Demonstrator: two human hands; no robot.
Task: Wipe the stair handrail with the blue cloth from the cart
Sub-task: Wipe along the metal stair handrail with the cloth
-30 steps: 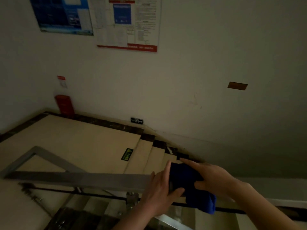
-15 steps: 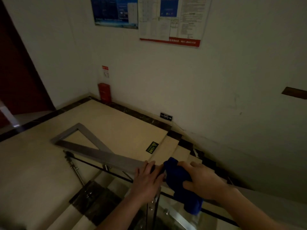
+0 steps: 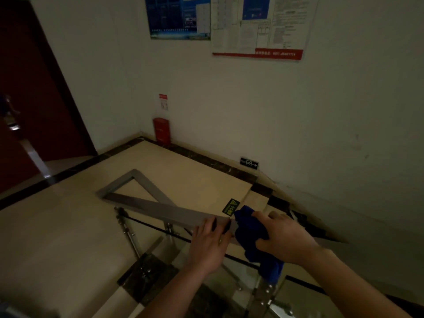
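A flat grey metal handrail [image 3: 160, 211] runs from a triangular corner at the left toward me in the lower middle. The blue cloth [image 3: 251, 235] is draped over the rail, its loose end hanging below. My right hand [image 3: 285, 237] presses down on the cloth and grips it against the rail. Just left of the cloth, my left hand [image 3: 210, 243] rests on the rail with its fingers curled over the top. The rail under both hands is hidden.
Glass panels and metal posts [image 3: 128, 228] carry the rail. Beige landing floor [image 3: 57, 237] lies to the left, stairs [image 3: 257, 198] descend beyond the rail. A red box [image 3: 162, 130] stands at the wall, a dark red door [image 3: 34, 99] at the left, posters [image 3: 257, 26] above.
The view has swung left and down, bringing the door and landing into sight. Both hands and the cloth have travelled along the rail toward the triangular corner.
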